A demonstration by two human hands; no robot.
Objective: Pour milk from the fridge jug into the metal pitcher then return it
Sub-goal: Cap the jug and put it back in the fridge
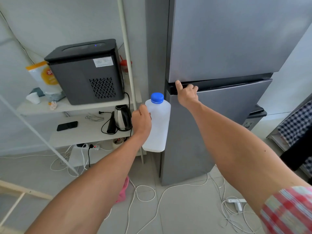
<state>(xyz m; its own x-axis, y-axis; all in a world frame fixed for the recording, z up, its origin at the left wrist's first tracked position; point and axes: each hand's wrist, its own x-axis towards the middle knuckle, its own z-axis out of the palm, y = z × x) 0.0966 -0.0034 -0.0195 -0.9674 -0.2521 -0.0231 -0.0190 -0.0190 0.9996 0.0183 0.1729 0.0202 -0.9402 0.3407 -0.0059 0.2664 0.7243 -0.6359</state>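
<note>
With the milk jug held upright in the left hand, fingers wrapped round its side, blue cap on, just left of the shut fridge, this looks like the return step, though fetching can't be ruled out. Right hand has its fingers hooked into the handle groove above the lower door, thumb up. Next: pull that door open, then shelve the jug. Metal pitcher not in view; milk level hard to read; fridge interior hidden.

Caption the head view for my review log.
Left hand holds the capped jug; right hand grips the closed fridge's lower door handle.
</note>
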